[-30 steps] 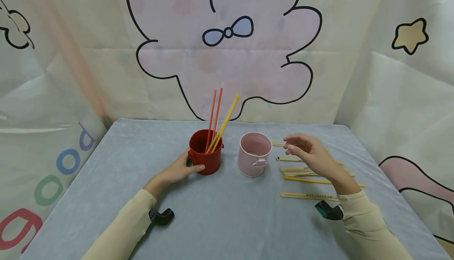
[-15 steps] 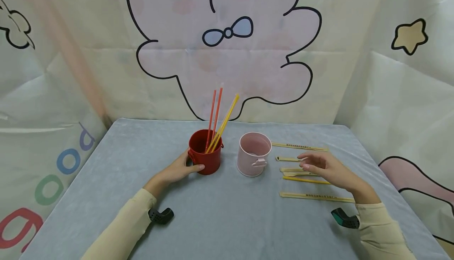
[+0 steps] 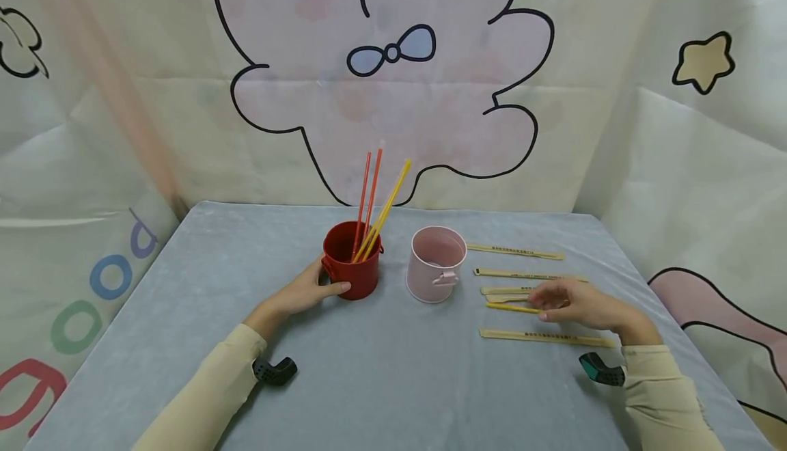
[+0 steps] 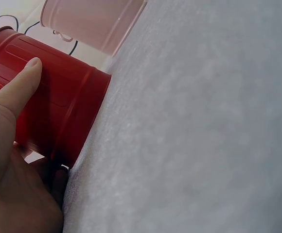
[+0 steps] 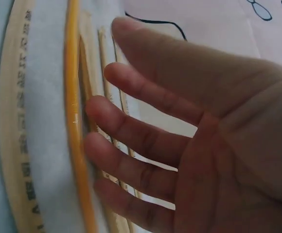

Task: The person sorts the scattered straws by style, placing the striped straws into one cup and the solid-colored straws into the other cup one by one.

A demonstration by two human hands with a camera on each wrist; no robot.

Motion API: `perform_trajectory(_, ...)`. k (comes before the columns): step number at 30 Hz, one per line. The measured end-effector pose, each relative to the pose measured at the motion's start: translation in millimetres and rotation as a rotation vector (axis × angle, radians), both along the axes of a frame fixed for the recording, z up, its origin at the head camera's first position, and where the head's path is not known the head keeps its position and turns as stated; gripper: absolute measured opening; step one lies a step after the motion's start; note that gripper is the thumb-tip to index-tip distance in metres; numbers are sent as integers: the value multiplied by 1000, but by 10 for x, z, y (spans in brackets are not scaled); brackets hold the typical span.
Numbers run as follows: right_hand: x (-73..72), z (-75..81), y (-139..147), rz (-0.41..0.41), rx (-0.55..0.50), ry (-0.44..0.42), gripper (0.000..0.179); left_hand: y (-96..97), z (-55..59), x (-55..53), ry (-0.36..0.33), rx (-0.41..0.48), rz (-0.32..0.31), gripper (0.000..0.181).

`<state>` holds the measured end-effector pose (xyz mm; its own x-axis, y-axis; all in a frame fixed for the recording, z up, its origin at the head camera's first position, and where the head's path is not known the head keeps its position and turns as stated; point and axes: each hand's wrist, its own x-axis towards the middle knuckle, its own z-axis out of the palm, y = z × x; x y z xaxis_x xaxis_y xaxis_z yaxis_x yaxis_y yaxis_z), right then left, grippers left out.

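My left hand (image 3: 304,290) holds a small red bucket (image 3: 359,280) at its left side, thumb (image 4: 26,82) on the wall and the other fingers mostly hidden behind it. Two red sticks (image 3: 371,184) and some yellow sticks (image 3: 391,203) lean inside that bucket. My right hand (image 3: 578,306) hovers low over the sticks at the right, fingers loosely bent and spread, with nothing between them. Closest to its fingertips is a yellow stick (image 5: 73,97); beside it lie flat tan sticks (image 3: 516,251), several with printed characters.
A pink bucket (image 3: 424,277) stands between the red bucket and the loose sticks. One printed tan stick (image 3: 541,337) lies nearest the front. A grey-blue cloth (image 3: 393,383) covers the table, and a printed curtain (image 3: 430,123) hangs behind it.
My right hand has moved away from beside the pink bucket, rightward and down to the yellow stick. My left hand stays on the red bucket. The head view has shifted slightly.
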<state>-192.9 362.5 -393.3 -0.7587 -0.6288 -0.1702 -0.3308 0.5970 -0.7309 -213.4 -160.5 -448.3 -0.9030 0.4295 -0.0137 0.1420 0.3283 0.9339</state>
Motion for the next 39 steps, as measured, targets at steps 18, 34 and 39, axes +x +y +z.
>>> perform_trajectory(18,-17,-133,-182,-128,176,99,5,-21,-22,-8,43,-20,-7,76)
perform_trajectory(34,47,23,-141,-74,62,256,9,-24,-24,35,11,-8,1,80)
perform_trajectory(39,32,7,-153,-58,-34,261,13,-20,-40,13,23,6,-8,78)
